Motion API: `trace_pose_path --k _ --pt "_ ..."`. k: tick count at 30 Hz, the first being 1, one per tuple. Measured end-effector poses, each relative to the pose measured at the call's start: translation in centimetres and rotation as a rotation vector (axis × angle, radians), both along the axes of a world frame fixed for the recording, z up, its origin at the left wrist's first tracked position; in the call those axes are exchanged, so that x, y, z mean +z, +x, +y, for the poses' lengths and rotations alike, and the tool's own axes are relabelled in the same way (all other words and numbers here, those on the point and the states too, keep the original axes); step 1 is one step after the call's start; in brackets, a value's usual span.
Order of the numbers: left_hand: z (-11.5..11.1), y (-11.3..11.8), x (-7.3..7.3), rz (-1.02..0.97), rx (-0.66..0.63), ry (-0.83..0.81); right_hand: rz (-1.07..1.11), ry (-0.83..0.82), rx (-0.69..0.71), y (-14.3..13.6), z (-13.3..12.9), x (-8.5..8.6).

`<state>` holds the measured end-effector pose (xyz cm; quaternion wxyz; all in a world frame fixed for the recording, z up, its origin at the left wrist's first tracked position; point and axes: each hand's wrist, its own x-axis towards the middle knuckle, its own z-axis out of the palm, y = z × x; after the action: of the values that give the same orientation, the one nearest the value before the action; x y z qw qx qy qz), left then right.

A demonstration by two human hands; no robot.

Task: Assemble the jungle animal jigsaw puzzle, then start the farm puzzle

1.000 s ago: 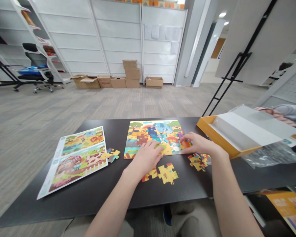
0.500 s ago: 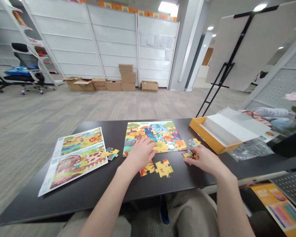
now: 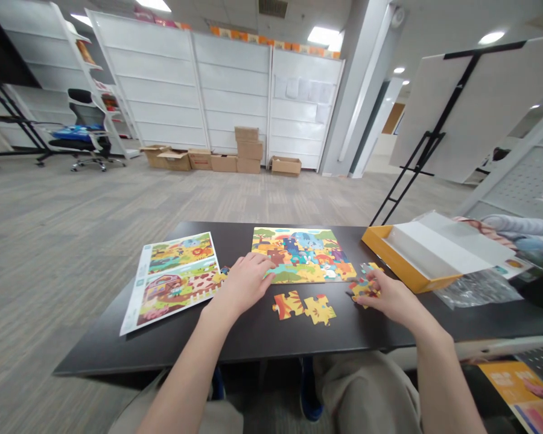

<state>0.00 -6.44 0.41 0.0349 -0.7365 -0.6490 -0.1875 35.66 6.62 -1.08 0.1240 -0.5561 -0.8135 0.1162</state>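
Observation:
A colourful jigsaw puzzle (image 3: 298,274) with animals lies flat on the dark table. My left hand (image 3: 244,282) rests at its near left corner, fingers stretched out and nothing visible in them. At the puzzle's near right corner, my right hand (image 3: 391,296) pinches a jigsaw piece (image 3: 361,288) between thumb and fingers. Another loose grey-and-yellow piece (image 3: 371,267) lies just behind those fingers. Two yellow pieces, one with orange-red (image 3: 288,305) and one with leaf shapes (image 3: 320,310), lie in front of the puzzle. A piece left of my left hand is mostly hidden.
A printed picture sheet (image 3: 174,283) lies on the left of the table (image 3: 172,349). On the right stand an open yellow-and-white box (image 3: 416,259) and crumpled clear plastic (image 3: 475,289). An easel-like stand (image 3: 416,163) rises behind the box.
My left hand has slid left off the puzzle's front middle, uncovering the orange-red piece. My right hand stays at the pieces by the right corner. The view has turned left and tilted up.

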Motion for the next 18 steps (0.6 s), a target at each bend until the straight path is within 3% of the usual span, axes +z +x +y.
trace_pose_path --k 5,10,14,18 --pt "-0.9 -0.9 0.6 -0.006 0.032 -0.026 0.041 -0.003 0.199 -1.4 -0.7 3.1" --pt "-0.9 -1.0 0.5 -0.006 0.056 -0.069 0.299 0.014 0.339 -5.9 1.5 5.8" --pt "-0.5 -0.7 0.5 0.011 0.052 -0.113 0.413 -0.12 0.44 -11.3 5.1 5.6" --pt "0.1 -0.4 0.7 0.028 0.062 -0.144 0.484 -0.196 0.48 -15.9 7.7 3.8"
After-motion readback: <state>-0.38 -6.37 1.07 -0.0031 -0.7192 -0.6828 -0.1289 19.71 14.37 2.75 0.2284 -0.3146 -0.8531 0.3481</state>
